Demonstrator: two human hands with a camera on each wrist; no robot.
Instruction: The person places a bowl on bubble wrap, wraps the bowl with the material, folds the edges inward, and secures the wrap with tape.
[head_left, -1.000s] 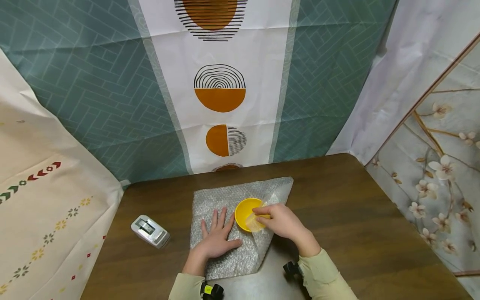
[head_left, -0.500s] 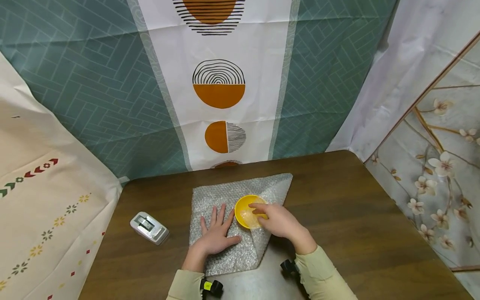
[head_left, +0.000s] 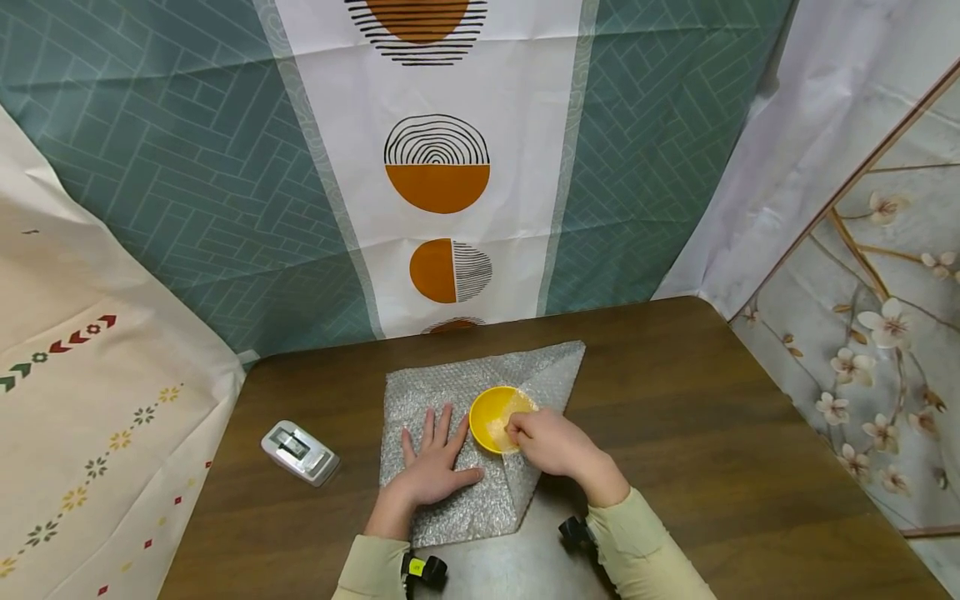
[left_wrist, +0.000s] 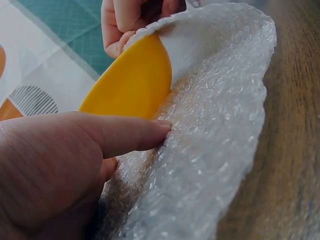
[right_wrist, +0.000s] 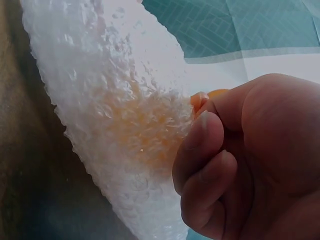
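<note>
A yellow bowl (head_left: 486, 408) sits on a sheet of bubble wrap (head_left: 468, 517), whose right part is folded up over the bowl's right rim. My left hand (head_left: 431, 479) lies spread on the sheet, its index fingertip right by the bowl's left side. In the left wrist view the left thumb points at the fold beside the bowl (left_wrist: 132, 82). With curled fingers, my right hand (head_left: 555, 442) pinches the folded flap at the rim. The right wrist view has the raised bubble wrap (right_wrist: 110, 90) in front, the bowl's yellow showing through it.
A silver-grey device (head_left: 300, 452) with a small window lies left of the sheet on the brown wooden table (head_left: 712, 433). A grey metallic surface (head_left: 517, 575) shows beneath the sheet's near edge. Patterned cloths (head_left: 645, 167) hang behind and at both sides.
My right fingers have curled in tighter at the bowl's right rim, drawing the flap's edge over it. The left hand stays in place. The head view has tilted slightly.
</note>
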